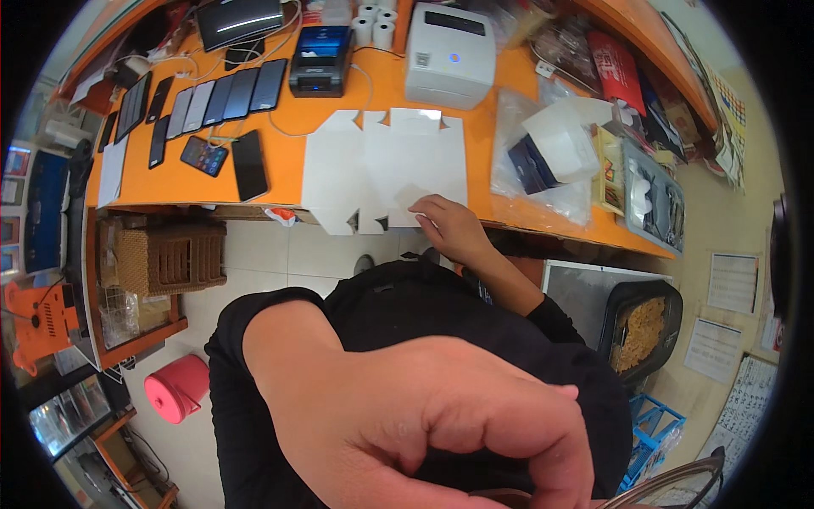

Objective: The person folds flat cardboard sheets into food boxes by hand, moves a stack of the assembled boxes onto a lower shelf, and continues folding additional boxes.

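Pressing: right hand [454, 227] lies flat, fingers spread, on the unfolded white carton blank [381, 165].
Left hand [432, 424]: curled near lens, apparently empty.
Next: likely lifting and folding a flap.

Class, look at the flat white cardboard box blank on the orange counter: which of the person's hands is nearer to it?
The right hand: its fingers rest on the flat white box blank at its lower right edge. The left hand is raised close to the camera, well away from the blank.

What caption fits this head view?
Right hand rests on flat white carton blank on orange counter; left hand curled near camera.
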A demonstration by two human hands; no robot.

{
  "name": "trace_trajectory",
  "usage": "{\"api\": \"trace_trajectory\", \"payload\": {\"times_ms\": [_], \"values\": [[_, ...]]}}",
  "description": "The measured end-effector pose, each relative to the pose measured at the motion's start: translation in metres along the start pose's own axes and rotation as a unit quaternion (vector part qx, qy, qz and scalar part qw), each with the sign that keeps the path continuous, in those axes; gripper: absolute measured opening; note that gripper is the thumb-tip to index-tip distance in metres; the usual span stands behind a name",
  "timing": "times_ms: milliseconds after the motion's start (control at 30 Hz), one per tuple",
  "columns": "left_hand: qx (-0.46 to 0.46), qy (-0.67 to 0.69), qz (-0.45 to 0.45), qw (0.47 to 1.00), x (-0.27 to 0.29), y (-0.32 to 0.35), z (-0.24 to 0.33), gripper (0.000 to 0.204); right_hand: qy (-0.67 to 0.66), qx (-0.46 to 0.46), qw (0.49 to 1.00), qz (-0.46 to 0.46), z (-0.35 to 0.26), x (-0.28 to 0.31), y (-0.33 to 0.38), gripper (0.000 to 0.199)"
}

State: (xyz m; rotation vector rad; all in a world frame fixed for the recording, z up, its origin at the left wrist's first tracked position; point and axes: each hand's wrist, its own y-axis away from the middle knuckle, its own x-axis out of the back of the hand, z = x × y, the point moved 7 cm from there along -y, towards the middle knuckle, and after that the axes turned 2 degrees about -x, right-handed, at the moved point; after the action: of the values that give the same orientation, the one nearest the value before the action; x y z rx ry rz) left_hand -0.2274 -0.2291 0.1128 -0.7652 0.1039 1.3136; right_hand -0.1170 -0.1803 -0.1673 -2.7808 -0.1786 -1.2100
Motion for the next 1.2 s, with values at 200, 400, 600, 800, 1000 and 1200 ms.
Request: {"api": "trace_trajectory", "payload": {"times_ms": [200,400,600,800,1000,1200], "values": [[-0.322,0.190,0.068,0.925,-0.026,0.030,-0.010,0.025,0.167,0.005,0.984,-0.063,0.033,-0.057,0.006,0.033],[-0.266,0.210,-0.074,0.938,-0.045,0.054,0.002,0.024,0.118,-0.053,0.988,-0.082,0.031,-0.051,-0.001,0.038],[-0.080,0.225,-0.108,0.965,-0.018,0.080,-0.002,0.035,0.110,-0.095,0.984,-0.103,0.033,-0.051,-0.001,0.039],[-0.171,0.287,-0.055,0.941,-0.038,0.095,-0.002,0.014,0.122,-0.045,0.989,-0.076,0.041,-0.050,-0.001,0.035],[-0.177,0.264,-0.020,0.948,-0.019,0.100,0.026,0.017,0.102,-0.107,0.967,-0.208,0.048,-0.044,-0.022,0.028],[-0.310,0.283,0.162,0.893,0.055,0.123,0.024,0.011,0.141,-0.109,0.964,-0.200,0.060,-0.039,-0.030,0.020]]}}
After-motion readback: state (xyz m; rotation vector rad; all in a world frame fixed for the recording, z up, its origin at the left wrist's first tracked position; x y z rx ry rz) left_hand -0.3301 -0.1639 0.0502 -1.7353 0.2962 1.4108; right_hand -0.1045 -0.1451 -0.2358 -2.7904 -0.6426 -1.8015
